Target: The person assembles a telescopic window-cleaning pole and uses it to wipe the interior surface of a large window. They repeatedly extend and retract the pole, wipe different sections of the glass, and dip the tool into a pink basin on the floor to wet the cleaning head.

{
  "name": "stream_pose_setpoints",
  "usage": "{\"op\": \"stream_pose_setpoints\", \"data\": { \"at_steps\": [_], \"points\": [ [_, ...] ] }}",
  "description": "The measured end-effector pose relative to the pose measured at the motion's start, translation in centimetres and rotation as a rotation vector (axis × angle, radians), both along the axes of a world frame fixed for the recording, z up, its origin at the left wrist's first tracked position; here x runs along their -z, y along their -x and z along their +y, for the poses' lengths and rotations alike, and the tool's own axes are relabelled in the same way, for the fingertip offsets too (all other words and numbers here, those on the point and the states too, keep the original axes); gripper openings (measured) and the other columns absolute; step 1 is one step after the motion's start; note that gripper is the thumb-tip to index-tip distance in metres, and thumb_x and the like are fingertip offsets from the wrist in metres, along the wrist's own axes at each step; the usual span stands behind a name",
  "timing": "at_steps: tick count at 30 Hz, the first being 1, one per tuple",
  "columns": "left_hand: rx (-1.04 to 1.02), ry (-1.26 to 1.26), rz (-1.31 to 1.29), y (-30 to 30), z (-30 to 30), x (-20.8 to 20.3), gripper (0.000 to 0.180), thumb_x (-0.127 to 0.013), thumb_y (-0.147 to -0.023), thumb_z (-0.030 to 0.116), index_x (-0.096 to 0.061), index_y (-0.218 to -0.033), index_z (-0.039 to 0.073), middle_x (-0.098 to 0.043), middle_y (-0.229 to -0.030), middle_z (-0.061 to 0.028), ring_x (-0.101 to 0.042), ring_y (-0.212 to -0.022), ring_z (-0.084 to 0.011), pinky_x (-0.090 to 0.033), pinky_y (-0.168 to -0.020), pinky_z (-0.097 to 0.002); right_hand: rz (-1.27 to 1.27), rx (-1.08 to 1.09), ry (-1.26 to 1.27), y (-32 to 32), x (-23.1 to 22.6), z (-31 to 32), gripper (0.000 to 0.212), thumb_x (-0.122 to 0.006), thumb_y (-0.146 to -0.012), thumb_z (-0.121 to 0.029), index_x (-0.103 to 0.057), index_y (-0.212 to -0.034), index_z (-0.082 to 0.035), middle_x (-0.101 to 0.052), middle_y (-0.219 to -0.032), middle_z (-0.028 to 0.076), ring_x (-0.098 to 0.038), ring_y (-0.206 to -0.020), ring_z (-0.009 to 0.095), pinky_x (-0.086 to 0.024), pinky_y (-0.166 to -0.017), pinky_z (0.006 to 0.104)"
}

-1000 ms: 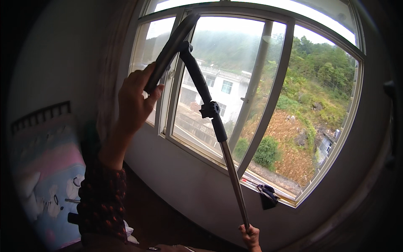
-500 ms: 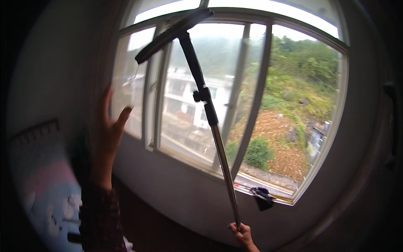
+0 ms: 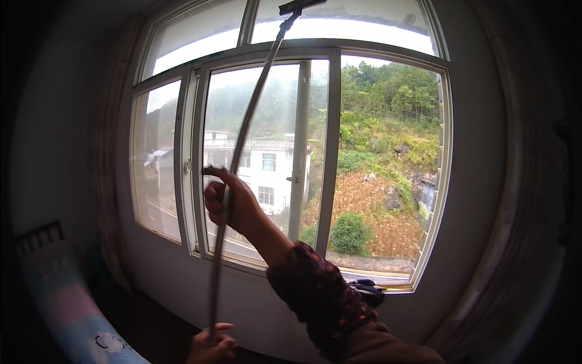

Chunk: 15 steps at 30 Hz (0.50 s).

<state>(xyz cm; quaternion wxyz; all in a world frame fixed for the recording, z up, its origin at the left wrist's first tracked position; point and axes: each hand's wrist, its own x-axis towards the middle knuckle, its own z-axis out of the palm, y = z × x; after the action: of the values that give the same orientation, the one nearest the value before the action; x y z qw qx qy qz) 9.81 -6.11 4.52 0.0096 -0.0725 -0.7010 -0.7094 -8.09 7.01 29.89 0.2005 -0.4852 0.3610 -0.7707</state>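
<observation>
A long-handled window squeegee (image 3: 250, 112) stands almost upright before the window, leaning right toward its top. Its dark head (image 3: 301, 6) is up at the upper pane, partly cut off by the top edge; whether it touches the glass I cannot tell. My right hand (image 3: 233, 200) is closed round the middle of the metal pole, index finger stretched out to the left. Lower down, my left hand (image 3: 212, 347) closes round the pole's bottom part, slightly blurred and cut by the lower edge.
The white-framed sliding window (image 3: 333, 145) has its right section open to a hillside. A dark cloth bundle (image 3: 367, 292) lies on the sill at the right. Curtains (image 3: 112, 182) hang at the left, and a bed with a printed cover (image 3: 79, 303) stands at lower left.
The squeegee head has risen to the upper pane and its pole has swung left at the bottom. My right hand has moved up the pole; my raised left hand has come down onto it.
</observation>
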Motion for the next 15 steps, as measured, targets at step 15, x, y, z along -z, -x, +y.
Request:
{"op": "stream_pose_setpoints", "data": {
  "at_steps": [15],
  "points": [
    [-0.468,0.202,0.164,-17.1,-11.5,-6.4,0.045,-0.054,-0.096,0.031,-0.048,-0.133,0.006,-0.045,-0.064,0.0063,-0.037,-0.047,-0.0009,-0.031,-0.041,-0.0147,-0.036,0.046,0.189,0.4,-7.9,-12.3,0.032,-0.051,-0.097,-0.036,-0.046,-0.107,-0.007,-0.049,-0.068,0.005,-0.052,-0.056,0.02,-0.046,-0.049,0.04]
  ]
}}
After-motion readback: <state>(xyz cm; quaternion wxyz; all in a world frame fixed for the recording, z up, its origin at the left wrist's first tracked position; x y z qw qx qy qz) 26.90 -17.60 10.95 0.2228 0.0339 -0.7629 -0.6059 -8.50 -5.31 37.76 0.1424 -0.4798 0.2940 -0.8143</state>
